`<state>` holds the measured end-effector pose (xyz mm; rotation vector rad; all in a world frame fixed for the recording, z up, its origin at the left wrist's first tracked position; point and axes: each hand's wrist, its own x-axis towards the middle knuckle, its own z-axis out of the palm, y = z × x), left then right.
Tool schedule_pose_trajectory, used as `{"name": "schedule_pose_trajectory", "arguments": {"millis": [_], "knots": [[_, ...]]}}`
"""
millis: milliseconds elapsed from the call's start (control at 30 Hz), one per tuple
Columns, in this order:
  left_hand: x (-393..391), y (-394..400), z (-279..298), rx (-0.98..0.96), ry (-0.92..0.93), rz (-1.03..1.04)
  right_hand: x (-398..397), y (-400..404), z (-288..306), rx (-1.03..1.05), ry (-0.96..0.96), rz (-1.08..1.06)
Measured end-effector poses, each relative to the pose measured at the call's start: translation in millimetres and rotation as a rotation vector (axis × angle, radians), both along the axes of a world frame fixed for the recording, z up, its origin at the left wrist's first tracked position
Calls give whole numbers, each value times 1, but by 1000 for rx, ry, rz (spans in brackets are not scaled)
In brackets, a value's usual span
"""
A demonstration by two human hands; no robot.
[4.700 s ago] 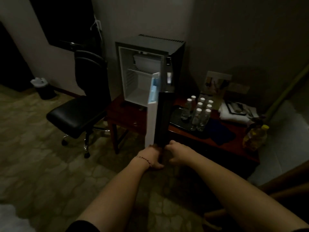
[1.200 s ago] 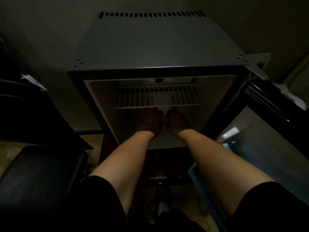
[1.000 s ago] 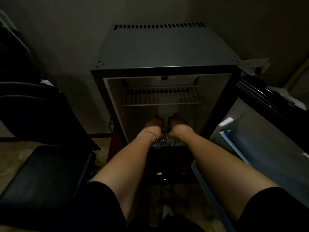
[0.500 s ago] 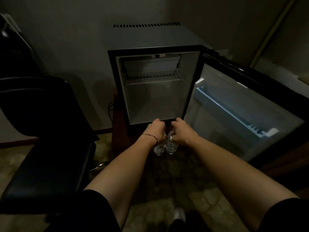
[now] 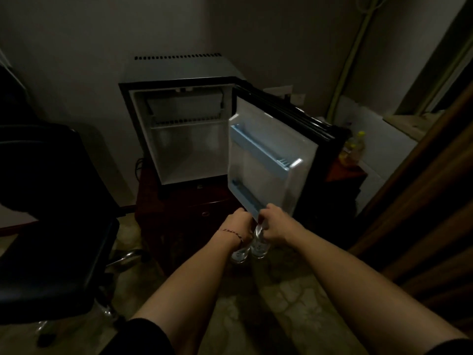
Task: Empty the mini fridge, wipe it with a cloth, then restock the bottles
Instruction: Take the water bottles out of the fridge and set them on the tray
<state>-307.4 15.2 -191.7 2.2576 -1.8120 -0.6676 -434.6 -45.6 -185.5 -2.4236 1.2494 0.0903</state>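
Observation:
The mini fridge (image 5: pixel 179 70) stands on a dark wooden cabinet (image 5: pixel 179 208), its door (image 5: pixel 271 155) swung wide to the right. Inside I see only a wire shelf (image 5: pixel 186 123) and bare white walls. My left hand (image 5: pixel 236 225) grips a clear water bottle (image 5: pixel 239 256) by its top. My right hand (image 5: pixel 275 224) grips a second clear bottle (image 5: pixel 259 248) the same way. Both bottles hang side by side below the door's lower corner, in front of the cabinet.
A black office chair (image 5: pixel 51 213) fills the left side, close to the cabinet. Yellowish bottles (image 5: pixel 354 149) stand on the red table (image 5: pixel 343 172) behind the door. Wooden furniture (image 5: pixel 422 201) runs along the right. Patterned floor (image 5: pixel 268 303) lies below my arms.
My hands came out of the fridge interior, each holding a bottle, and I stepped back. The view now takes in the whole fridge and its door, swung partly back toward the opening.

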Motion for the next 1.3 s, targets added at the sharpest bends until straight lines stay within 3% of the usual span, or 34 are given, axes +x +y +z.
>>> {"name": "schedule_pose_trajectory", "arguments": {"millis": [300,600,900,1067,1300], "knots": [[-160,-11,-15,86,55,-49,-163,-12,-7,46,69,-34],[-259,-121,-2,73,55,-155,-258,-105,9,-2,61,-159],[-272,-305,1,76,21,-176,-266,-274,32,-32,152,-128],[-257,-373,12,14,19,-90,-247,-357,47,-61,149,-81],[-198,-430,5,52,2,142,-173,-446,44,-10,183,215]]}}
